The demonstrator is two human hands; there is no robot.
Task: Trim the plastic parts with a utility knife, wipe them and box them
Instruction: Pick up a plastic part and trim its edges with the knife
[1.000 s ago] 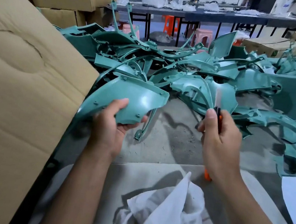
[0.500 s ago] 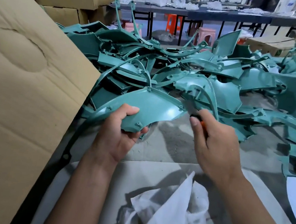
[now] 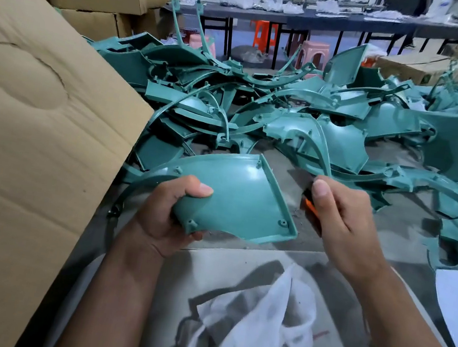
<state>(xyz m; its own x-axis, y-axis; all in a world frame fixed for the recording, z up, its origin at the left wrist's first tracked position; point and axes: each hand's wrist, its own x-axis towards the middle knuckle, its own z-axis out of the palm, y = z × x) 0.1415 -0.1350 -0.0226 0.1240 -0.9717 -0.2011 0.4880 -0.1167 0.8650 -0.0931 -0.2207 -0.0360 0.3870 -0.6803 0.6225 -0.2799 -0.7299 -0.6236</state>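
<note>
Cardboard box flap [image 3: 35, 118] at 9 o'clock, leaning over the near side of the pile. Left hand [image 3: 167, 214] grips teal plastic part [image 3: 236, 195] at its lower-left corner, thumb on top, fingers curled underneath; part held mid-frame, inner ribbed face up, off the worktop [image 3: 287, 230]. Right hand [image 3: 343, 221] at 3 o'clock of the part, fingers wrapped round orange utility knife [image 3: 311, 206]; blade hidden, cannot tell if extended. Likely trimming step, knife just beside the right edge. Next: blade onto the edge flash, part braced firm. White cloth [image 3: 266, 329] at 6 o'clock for wiping. Untrimmed pile [image 3: 261, 112] at 12 o'clock.
</note>
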